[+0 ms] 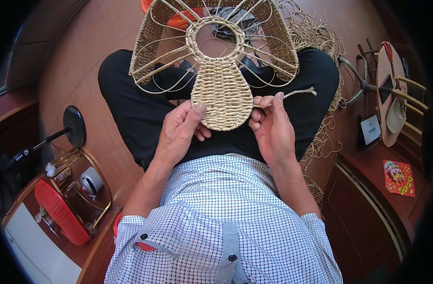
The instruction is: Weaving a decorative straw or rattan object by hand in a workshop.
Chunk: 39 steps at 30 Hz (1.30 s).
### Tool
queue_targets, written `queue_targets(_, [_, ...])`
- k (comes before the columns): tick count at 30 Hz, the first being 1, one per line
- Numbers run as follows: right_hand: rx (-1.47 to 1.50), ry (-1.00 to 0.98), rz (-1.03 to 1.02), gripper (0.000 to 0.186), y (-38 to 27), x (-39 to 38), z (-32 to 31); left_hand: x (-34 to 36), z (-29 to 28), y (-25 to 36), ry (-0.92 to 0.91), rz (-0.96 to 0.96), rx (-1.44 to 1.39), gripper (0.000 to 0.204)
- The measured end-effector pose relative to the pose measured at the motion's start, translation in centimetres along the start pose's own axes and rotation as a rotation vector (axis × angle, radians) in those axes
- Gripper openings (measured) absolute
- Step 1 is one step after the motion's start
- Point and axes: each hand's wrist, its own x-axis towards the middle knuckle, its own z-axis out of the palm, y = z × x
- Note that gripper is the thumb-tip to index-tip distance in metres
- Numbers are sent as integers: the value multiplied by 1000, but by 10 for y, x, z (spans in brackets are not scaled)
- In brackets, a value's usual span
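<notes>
Left hand (182, 125) pinches the woven panel (221, 92) by its edge, right hand (274, 124) a cord (297, 92) (bottom rim (224, 128) free).

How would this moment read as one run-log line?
left hand: holds pear-shaped woven panel at lower left edge; right hand: pinches cord strand beside panel's right edge; cord pile: on floor

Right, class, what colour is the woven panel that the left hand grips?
The woven panel is straw-tan; it shows best in the head view.

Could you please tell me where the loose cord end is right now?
In the head view, the loose cord end sticks out rightward from the right hand, to the right of the woven rounded panel.
</notes>
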Motion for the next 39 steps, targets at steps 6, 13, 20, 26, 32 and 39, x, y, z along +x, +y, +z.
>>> queue_targets(6, [230, -94, 69, 48, -10, 11, -7, 2, 4, -4, 33, 5, 84, 45])
queue_targets(13, [191, -84, 52, 46, -16, 14, -11, 1, 7, -5, 70, -23, 70, 43])
queue_targets(20, [212, -159, 61, 47, -20, 17, -17, 2, 5, -8, 73, -6, 62, 43])
queue_targets(26, [60, -57, -15, 37, -21, 3, -7, 2, -10, -6, 54, -7, 28, 51])
queue_targets(32, [-379, -49, 56, 40, -7, -5, -4, -5, -31, 0, 81, 1, -118, 60])
queue_targets(39, [-586, -100, 77, 32, -2, 5, -5, -4, -29, 2, 15, -14, -48, 40])
